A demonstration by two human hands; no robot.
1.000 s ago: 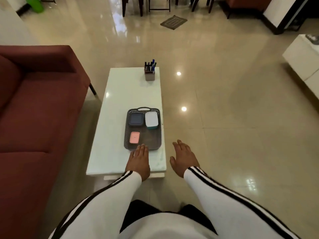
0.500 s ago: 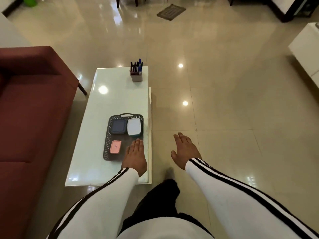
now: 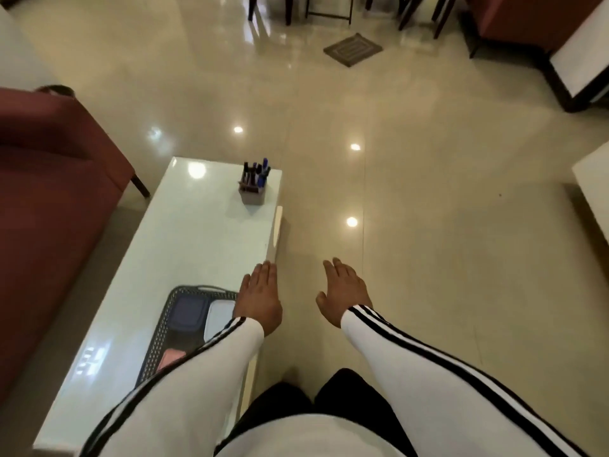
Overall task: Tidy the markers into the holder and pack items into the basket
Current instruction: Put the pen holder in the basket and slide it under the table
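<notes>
**mossy:** ok, where's everything sitting on the table [image 3: 197, 245]?

**kel:** The holder [image 3: 252, 194] is up at the table's far right corner. The markers [image 3: 258, 171] stand in it tips up, a couple leaning a bit. The basket [image 3: 156, 341] is at the table's near end, towards its right side. Its long side runs the same way as the table's long side, with the handle at the far end. Inside there's a dark blue box [image 3: 188, 313] with a white box [image 3: 219, 318] right beside it. A pink thing [image 3: 169, 357] lies nearer in, half hidden by the sleeve [image 3: 204, 364].

**mossy:** and the hands?

**kel:** Both empty, fingers straight, palms down. The left hand [image 3: 260, 300] hovers over the table's right edge, by the basket's far right corner. Can't tell if it actually touches the tabletop. The right hand [image 3: 344, 291] is off the table altogether, out over the floor [image 3: 428, 225] on the table's right.

**mossy:** so which one goes for the holder, if anything's left to do?

**kel:** Left hand, I'd guess. It's the nearer one, and the holder lies straight ahead of its fingertips, further up the table's right edge and well apart from it. Any reach would run along the table's length. Honestly though, there are no loose markers showing on the table, so it looks pretty much wrapped up to me.
</notes>
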